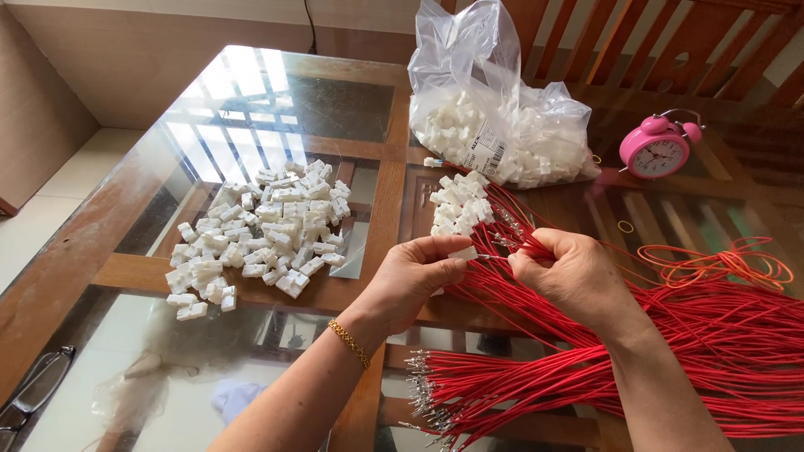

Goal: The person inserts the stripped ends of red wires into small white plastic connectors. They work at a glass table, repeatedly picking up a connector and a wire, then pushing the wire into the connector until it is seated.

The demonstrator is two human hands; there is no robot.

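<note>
While the left hand (410, 280) pinches a small white plastic connector (463, 253) between thumb and fingertips at the centre of the frame, the right hand (569, 276) sits just beside it, its fingers pressed together on the end of a red wire (502, 259) whose tip points at the connector. That wire belongs to a big bundle of red wires (670, 335) spreading across the lower right of the frame — some ends already carry white connectors (459, 203), clustered just above the hands, while bare metal tips (423, 389) fan out at the bottom centre. A loose heap of white connectors (260, 234) lies on the glass-topped wooden table (100, 251) in the left-centre. A clear plastic bag (494, 109) full of more connectors stands at the top centre, with a pink alarm clock (657, 146) to its right. An orange loop of wire (720, 264) rests at the right edge, and a pair of glasses (29, 389) lies in the lower left corner.
</note>
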